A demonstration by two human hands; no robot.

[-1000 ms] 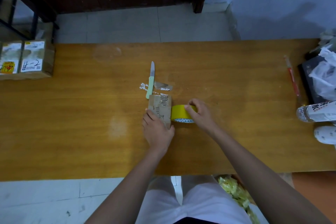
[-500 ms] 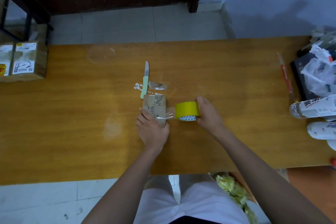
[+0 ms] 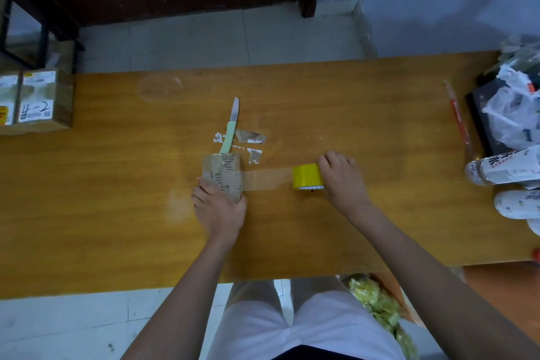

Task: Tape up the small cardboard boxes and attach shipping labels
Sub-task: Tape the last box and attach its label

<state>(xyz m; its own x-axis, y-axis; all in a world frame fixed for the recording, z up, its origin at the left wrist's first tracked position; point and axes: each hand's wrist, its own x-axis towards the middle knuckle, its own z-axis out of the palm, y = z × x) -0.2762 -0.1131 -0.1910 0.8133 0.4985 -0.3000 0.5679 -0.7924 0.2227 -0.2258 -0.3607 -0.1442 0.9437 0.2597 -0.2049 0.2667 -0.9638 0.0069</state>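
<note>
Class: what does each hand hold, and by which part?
Left hand grips the small box by its near end; right hand grips the tape roll by its right side.

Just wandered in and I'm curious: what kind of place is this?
Probably a makeshift parcel-packing spot in a home or small shop: a plain wooden table on tiled floor, a small cardboard box being sealed from a yellow tape roll, and labelled boxes waiting at the left.

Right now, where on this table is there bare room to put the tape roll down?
Bare wood lies between the tape roll and the red stick, and left of the small box toward the labelled cartons. The right end by the bottles is crowded.
</note>
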